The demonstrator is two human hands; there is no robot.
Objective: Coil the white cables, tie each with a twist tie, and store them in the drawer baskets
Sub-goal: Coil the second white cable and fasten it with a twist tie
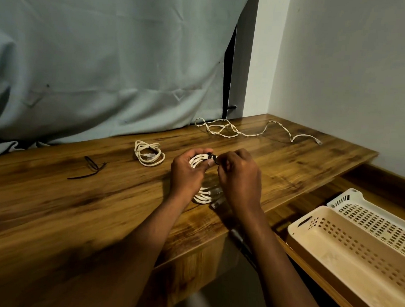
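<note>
My left hand [187, 174] grips a coiled white cable [204, 193] held just above the wooden table [71, 203]. A black twist tie [212, 157] wraps the top of that coil, and my right hand [239, 178] pinches its end. A second white coil [148, 153], bound with a dark tie, lies on the table to the left. A loose, uncoiled white cable [235, 129] trails along the back edge. Spare black twist ties [91, 168] lie further left.
An open drawer at the lower right holds a beige perforated basket [349, 249] and a white perforated basket [373, 215] behind it. A grey cloth [107, 61] hangs behind the table. A pale wall [348, 68] closes the right corner.
</note>
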